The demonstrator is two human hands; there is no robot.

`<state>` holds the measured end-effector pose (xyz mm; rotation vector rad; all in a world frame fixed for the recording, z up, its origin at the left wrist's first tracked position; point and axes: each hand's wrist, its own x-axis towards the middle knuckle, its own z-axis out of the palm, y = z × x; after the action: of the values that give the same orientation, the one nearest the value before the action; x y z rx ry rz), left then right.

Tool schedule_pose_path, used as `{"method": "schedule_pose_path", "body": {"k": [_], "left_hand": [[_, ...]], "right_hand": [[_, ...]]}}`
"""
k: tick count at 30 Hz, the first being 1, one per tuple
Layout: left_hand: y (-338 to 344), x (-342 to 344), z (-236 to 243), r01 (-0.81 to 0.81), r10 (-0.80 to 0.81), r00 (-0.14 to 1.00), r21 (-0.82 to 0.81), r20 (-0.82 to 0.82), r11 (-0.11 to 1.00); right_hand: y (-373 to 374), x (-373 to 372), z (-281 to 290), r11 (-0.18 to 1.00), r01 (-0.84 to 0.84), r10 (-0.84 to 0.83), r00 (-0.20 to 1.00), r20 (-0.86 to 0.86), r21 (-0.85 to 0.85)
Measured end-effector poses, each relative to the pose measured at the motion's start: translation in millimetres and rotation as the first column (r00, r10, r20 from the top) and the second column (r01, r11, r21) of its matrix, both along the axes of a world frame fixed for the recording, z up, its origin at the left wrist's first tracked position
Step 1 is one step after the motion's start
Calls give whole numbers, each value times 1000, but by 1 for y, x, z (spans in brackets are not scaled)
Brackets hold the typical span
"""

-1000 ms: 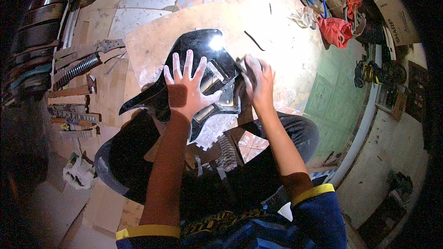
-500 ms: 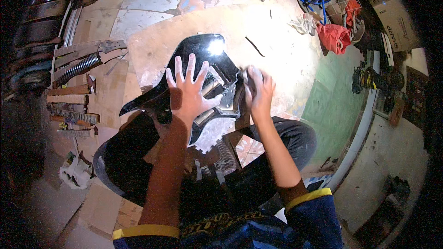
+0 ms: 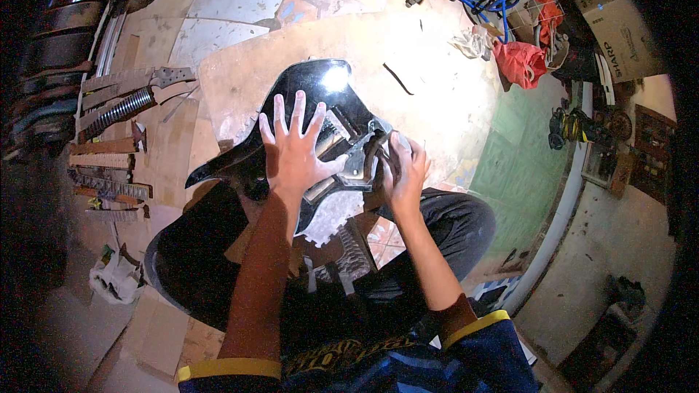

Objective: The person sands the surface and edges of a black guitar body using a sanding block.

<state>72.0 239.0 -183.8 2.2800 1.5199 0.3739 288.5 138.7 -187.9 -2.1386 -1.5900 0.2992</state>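
Note:
A glossy black electric guitar body (image 3: pixel 313 76) lies across my lap, its pointed horn toward the left and rectangular cavities cut in its middle. My left hand (image 3: pixel 293 156) rests flat on it with the fingers spread, beside the cavities. At its right edge my right hand (image 3: pixel 406 171) is closed, fingers bent around a curled dark strip (image 3: pixel 375 147) that presses on the body's edge; whether it is sandpaper I cannot tell. Whitish dust coats the fingers of both hands.
Guitar necks (image 3: pixel 109 160) and a black corrugated tube (image 3: pixel 124 111) lie at the left. A thin dark strip (image 3: pixel 398 78) is on the board ahead. Blue cables (image 3: pixel 502 0), a red cloth (image 3: pixel 520 65) and a cardboard box (image 3: pixel 619 33) occupy the far right.
My right hand has slid slightly down along the guitar body's right edge, and the dark strip shows more clearly. My left hand stays spread on the body. The view has shifted slightly.

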Motion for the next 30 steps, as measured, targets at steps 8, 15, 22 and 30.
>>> {"method": "schedule_pose_path", "body": {"k": [8,15,22,30], "left_hand": [[-1,2,-2,6,-7,1000,30,23,1000],[1,-2,1,14,-16,997,-19,-72,1000],[3,0,0,8,-9,998,-9,-70,1000],[0,2,0,6,-7,998,-7,-63,1000]], "right_hand": [[4,-2,-2,999,40,-40,999,-29,5],[39,2,9,998,55,-55,998,-1,12],[69,6,20,999,30,-30,1000,1,20],[-32,28,2,985,174,-168,919,-356,-16]]}}
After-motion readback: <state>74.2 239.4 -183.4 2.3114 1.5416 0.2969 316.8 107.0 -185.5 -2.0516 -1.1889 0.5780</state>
